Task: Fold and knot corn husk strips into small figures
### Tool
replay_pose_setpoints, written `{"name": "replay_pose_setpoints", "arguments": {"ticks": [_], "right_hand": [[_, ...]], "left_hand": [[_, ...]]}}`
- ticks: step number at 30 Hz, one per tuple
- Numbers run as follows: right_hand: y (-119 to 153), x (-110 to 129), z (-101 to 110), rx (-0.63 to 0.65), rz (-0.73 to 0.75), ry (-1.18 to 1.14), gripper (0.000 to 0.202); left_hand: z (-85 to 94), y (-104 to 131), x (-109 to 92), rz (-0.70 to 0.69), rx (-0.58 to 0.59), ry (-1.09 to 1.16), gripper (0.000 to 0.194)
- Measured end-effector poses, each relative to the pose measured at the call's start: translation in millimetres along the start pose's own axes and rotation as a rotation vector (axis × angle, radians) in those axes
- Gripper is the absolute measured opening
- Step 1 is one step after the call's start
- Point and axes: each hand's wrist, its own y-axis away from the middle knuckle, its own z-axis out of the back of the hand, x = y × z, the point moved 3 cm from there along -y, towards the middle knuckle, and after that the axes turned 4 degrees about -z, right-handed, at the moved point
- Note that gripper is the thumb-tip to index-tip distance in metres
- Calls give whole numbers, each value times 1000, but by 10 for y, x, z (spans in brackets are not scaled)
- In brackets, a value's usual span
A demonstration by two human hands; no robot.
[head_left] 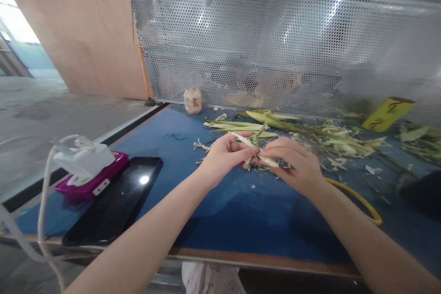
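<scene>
From where I stand: blue table [213, 220], pale-green husks [272, 121] strewn toward its far side. Left hand [225, 154] and right hand [294, 161] meet near them, fingertips pinched on a pale strip [269, 161] above the table. Seemingly working it, fold or twist unclear; next move calls for steady pinches.

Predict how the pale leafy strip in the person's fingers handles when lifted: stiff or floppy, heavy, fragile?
Probably light: the left hand and right hand hold the pale leafy strip with just their fingers. Likely bendable rather than rigid, as it looks thin and narrow. It may tear lengthwise; shredded scraps lie on the table.
</scene>
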Motion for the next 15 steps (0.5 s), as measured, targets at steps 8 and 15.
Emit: {"name": "replay_pose_setpoints", "arguments": {"ticks": [8, 15], "right_hand": [[2, -30, -56, -110, -465, -306, 8], [50, -179, -188, -136, -900, -767, 13]], "left_hand": [[-6, 10, -6, -16, -10, 55, 43], [-28, 2, -21, -53, 41, -31, 45]]}}
